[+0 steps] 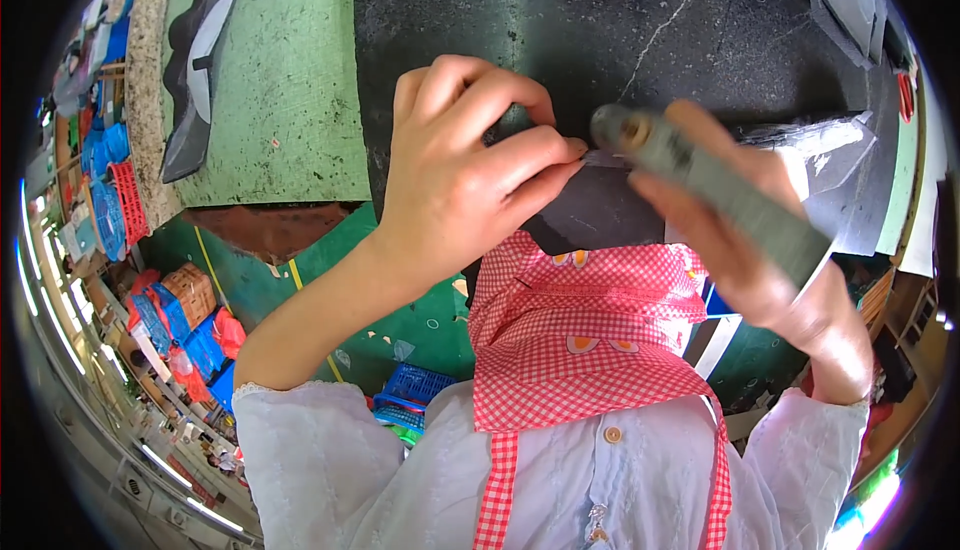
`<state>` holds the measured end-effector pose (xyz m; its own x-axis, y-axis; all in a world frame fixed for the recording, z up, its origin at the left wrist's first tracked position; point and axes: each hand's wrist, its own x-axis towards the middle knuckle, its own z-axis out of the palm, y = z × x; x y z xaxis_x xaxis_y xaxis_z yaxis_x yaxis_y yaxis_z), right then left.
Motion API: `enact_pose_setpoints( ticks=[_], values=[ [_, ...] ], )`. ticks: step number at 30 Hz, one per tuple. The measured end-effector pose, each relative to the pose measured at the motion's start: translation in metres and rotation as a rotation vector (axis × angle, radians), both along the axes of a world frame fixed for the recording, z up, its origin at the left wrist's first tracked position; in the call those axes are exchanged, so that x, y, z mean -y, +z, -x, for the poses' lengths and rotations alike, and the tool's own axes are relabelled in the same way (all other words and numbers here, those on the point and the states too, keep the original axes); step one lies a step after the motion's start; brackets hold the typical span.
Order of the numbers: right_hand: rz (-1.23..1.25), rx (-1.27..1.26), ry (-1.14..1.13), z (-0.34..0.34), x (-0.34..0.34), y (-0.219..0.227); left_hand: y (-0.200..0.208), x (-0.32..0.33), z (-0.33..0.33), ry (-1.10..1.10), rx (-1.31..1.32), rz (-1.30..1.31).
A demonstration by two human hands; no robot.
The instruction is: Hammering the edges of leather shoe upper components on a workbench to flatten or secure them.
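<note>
The dark sheet lies between the two hands at the near edge of the dark counter. It looks light and flat, probably flexible; its rim seems the best hold. The left hand, at ten o'clock of it, has thumb and forefinger pinched at its upper rim; a dark rounded thing shows under the curled fingers, too hidden to identify. The right hand, at four o'clock, is wrapped around a blurred grey tool, likely rigid and best gripped along its long body.

At three o'clock a frayed dark bundle crowds the right hand; at six, the checked apron sits against the sheet's lower edge. Grey sheets stand near two o'clock, a wavy cut-out near ten.
</note>
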<state>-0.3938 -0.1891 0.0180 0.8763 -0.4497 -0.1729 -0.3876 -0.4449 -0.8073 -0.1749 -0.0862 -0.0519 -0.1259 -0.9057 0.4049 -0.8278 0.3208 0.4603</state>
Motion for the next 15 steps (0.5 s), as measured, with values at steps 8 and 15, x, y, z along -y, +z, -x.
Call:
enact_pose_setpoints(
  ticks=[8, 15],
  values=[
    [0.037, -0.029, 0.013, -0.011, 0.009, 0.007, -0.009, -0.003, 0.003, 0.013, 0.179, 0.119],
    [0.003, 0.02, -0.066, -0.015, 0.006, 0.021, 0.021, -0.008, 0.005, -0.172, 0.078, 0.106]
  ],
)
